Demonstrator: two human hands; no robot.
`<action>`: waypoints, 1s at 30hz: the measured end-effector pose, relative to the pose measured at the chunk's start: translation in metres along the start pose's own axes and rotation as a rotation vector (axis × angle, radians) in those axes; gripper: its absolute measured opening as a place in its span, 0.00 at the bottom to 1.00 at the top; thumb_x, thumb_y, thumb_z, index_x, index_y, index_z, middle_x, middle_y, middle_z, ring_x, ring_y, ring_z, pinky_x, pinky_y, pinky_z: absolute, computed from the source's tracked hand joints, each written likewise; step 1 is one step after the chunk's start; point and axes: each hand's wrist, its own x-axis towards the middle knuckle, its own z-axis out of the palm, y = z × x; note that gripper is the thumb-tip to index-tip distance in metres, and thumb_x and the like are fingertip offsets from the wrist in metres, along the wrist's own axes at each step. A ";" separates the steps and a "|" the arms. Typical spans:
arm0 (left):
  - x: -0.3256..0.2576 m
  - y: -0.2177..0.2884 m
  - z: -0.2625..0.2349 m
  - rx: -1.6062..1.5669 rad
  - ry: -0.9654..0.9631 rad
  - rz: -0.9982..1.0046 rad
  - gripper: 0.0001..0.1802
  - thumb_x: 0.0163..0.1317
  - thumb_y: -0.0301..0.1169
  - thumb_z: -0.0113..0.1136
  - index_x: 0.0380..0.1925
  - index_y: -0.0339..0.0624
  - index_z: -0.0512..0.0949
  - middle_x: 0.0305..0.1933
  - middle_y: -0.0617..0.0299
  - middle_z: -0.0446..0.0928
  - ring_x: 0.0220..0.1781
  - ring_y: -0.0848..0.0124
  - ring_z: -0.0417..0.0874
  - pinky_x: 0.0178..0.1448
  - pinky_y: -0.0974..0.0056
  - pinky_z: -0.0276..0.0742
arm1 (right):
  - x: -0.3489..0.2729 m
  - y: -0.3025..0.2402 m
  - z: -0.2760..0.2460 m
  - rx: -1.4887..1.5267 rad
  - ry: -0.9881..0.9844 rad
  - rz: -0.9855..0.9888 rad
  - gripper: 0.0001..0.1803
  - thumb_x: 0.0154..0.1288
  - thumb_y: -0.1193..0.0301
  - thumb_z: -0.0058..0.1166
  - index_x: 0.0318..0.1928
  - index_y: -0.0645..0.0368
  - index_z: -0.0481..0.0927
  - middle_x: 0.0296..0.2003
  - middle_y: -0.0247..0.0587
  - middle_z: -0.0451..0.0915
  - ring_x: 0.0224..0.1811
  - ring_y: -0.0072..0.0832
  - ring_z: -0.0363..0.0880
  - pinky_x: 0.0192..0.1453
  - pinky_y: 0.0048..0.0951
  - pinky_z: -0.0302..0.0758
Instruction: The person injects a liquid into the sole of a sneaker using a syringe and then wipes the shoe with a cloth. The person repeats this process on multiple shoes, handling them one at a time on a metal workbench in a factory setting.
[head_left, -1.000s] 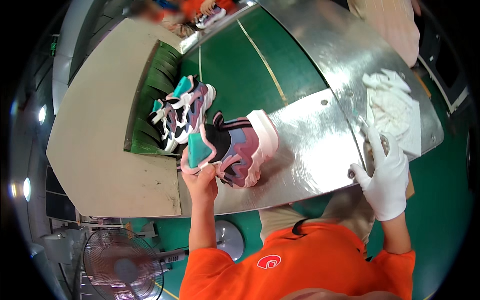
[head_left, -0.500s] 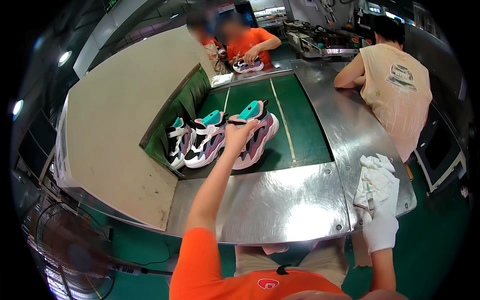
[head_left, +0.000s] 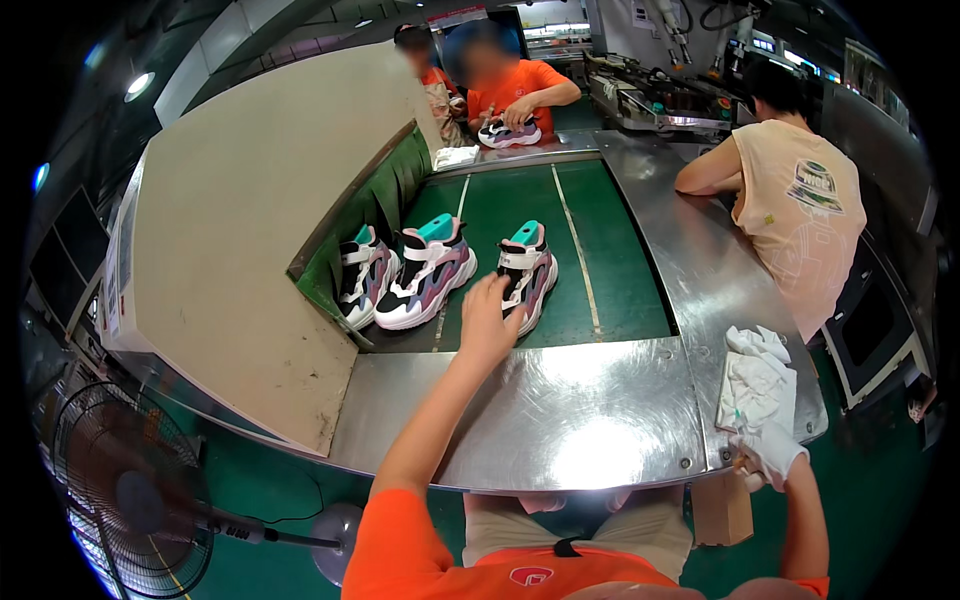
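My bare left hand (head_left: 488,322) is beside a sneaker (head_left: 530,275), its fingers apart at the shoe's near left side; I cannot tell whether they touch it. That shoe stands upright on the green conveyor belt (head_left: 490,195), white, black and purple with a teal insert. Two similar sneakers, a middle one (head_left: 428,275) and a left one (head_left: 365,280), stand side by side near the green curtain flaps. At the metal table's right corner, my right hand (head_left: 772,455) wears a white glove. Its fingers are curled beside a crumpled white cloth (head_left: 758,375); what they hold is mostly hidden.
A beige machine housing (head_left: 260,240) with green flaps (head_left: 375,200) borders the belt on the left. Polished metal (head_left: 560,400) frames it. Across the belt, a person (head_left: 515,95) handles another shoe; one more person (head_left: 800,190) sits at right. A fan (head_left: 135,490) stands lower left.
My left hand has let go of the sneaker, which now stands on the belt, and has drawn back from its top. My right hand has turned and shifted slightly off the cloth.
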 end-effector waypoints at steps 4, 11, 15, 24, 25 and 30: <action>-0.045 0.055 -0.042 -0.327 -0.258 -0.115 0.21 0.59 0.35 0.62 0.51 0.35 0.76 0.56 0.47 0.75 0.60 0.54 0.74 0.64 0.56 0.67 | -0.042 -0.048 0.014 -0.094 -0.113 0.275 0.09 0.65 0.72 0.56 0.41 0.65 0.76 0.25 0.41 0.76 0.21 0.31 0.79 0.13 0.30 0.68; -0.084 0.165 -0.064 -1.416 -0.969 -0.660 0.25 0.73 0.44 0.46 0.59 0.36 0.73 0.57 0.60 0.75 0.57 0.71 0.75 0.61 0.63 0.70 | -0.041 -0.040 0.118 0.324 -0.436 -0.111 0.22 0.69 0.54 0.51 0.34 0.64 0.77 0.24 0.38 0.77 0.19 0.20 0.72 0.16 0.20 0.64; -0.098 0.188 -0.058 -1.565 -0.830 -0.737 0.25 0.75 0.46 0.41 0.52 0.35 0.76 0.52 0.59 0.77 0.54 0.71 0.75 0.60 0.64 0.69 | -0.027 -0.015 0.188 0.527 -0.400 -0.269 0.20 0.69 0.53 0.52 0.40 0.60 0.77 0.32 0.36 0.79 0.30 0.21 0.77 0.30 0.18 0.72; -0.109 0.190 -0.138 -0.735 -0.896 -0.449 0.22 0.73 0.39 0.47 0.61 0.40 0.67 0.37 0.56 0.79 0.44 0.67 0.83 0.49 0.64 0.76 | -0.075 -0.036 0.161 -0.281 -0.038 -0.835 0.15 0.62 0.62 0.59 0.42 0.61 0.79 0.35 0.49 0.82 0.34 0.38 0.82 0.38 0.34 0.77; -0.117 0.189 -0.136 -0.709 -0.857 -0.264 0.22 0.71 0.37 0.49 0.62 0.42 0.67 0.36 0.51 0.79 0.40 0.61 0.83 0.45 0.60 0.77 | -0.077 -0.034 0.160 -0.417 -0.023 -0.899 0.14 0.62 0.63 0.59 0.40 0.60 0.78 0.33 0.48 0.81 0.33 0.39 0.82 0.37 0.34 0.77; -0.122 0.193 -0.146 -0.575 -0.832 0.141 0.20 0.68 0.34 0.52 0.57 0.41 0.71 0.40 0.47 0.79 0.41 0.49 0.80 0.45 0.54 0.75 | -0.079 -0.023 0.149 -0.890 0.025 -1.181 0.10 0.62 0.63 0.59 0.36 0.55 0.76 0.28 0.44 0.77 0.31 0.44 0.79 0.33 0.38 0.75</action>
